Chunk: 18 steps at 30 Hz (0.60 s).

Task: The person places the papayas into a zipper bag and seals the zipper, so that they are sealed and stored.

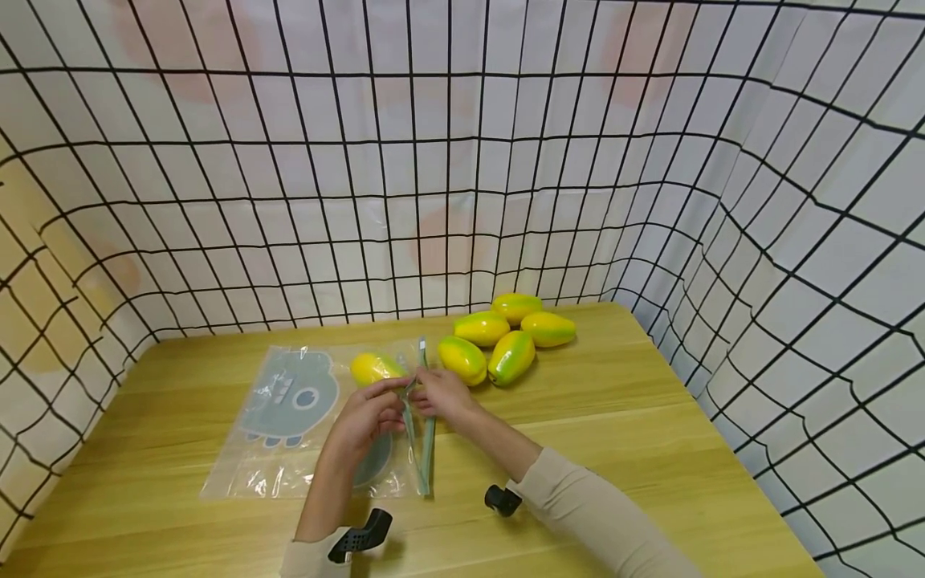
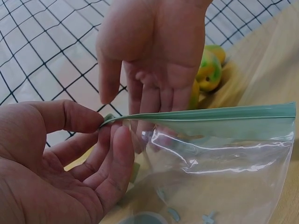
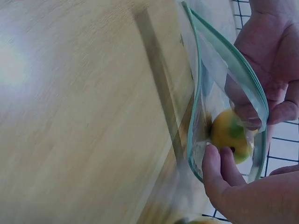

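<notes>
A clear zip bag (image 1: 289, 405) with a blue-grey cartoon print and green zip edges lies on the table, its mouth facing right. One yellow-green papaya (image 1: 372, 368) is inside it, also visible through the parted mouth in the right wrist view. My left hand (image 1: 361, 421) pinches a green zip edge (image 2: 210, 114) between thumb and fingers, lifting that side. My right hand (image 1: 446, 395) is at the mouth; its straight fingers (image 3: 212, 163) reach in past the rim, close to the papaya. The left wrist view shows those fingertips through the plastic.
Several more papayas (image 1: 511, 358) lie grouped on the wooden table (image 1: 614, 449), to the right of the bag and toward the back. Black wire grid (image 1: 448, 168) stands along the back and sides, with pale cloth behind it. Each wrist carries a black camera mount (image 1: 503, 500).
</notes>
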Tool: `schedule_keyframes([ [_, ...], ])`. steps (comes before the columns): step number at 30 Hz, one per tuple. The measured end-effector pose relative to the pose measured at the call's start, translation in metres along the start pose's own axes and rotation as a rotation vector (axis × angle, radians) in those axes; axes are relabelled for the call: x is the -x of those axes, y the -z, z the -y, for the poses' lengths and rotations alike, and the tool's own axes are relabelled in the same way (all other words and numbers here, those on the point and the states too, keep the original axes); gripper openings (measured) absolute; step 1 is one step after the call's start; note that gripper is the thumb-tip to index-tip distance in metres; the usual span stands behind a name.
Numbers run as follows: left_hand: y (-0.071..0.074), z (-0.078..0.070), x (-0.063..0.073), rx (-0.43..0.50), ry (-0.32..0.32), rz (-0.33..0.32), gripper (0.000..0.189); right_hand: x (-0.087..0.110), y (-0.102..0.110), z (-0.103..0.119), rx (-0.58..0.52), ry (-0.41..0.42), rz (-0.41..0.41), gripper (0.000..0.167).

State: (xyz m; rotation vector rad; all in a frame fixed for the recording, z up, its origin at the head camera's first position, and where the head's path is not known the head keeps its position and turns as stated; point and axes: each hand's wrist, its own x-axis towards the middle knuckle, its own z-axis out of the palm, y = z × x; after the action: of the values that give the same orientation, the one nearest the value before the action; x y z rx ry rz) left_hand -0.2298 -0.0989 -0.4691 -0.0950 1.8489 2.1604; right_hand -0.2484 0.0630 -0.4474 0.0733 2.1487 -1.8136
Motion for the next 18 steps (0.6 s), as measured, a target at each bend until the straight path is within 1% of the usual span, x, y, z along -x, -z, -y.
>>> schedule_keyframes([
  [5,0.001,0.001,-0.001,0.004,-0.005,0.0,0.046,0.004,0.01,0.003,0.075,0.013,-0.001,0.052],
  [8,0.001,0.001,-0.001,0.007,-0.009,0.003,0.046,0.008,0.017,0.006,0.137,0.047,-0.011,0.047],
  [10,0.001,0.001,-0.001,0.012,-0.01,0.0,0.045,0.009,0.021,0.007,0.182,0.085,-0.019,0.042],
  [13,0.0,0.001,-0.001,0.014,-0.009,-0.008,0.045,0.01,0.028,0.009,0.257,0.142,-0.05,0.036],
  [15,0.001,0.001,-0.001,0.01,-0.006,-0.013,0.046,0.011,0.032,0.011,0.307,0.173,-0.076,0.035],
  [18,0.001,0.001,0.0,0.005,-0.003,-0.013,0.047,0.014,0.038,0.014,0.387,0.186,-0.12,0.037],
])
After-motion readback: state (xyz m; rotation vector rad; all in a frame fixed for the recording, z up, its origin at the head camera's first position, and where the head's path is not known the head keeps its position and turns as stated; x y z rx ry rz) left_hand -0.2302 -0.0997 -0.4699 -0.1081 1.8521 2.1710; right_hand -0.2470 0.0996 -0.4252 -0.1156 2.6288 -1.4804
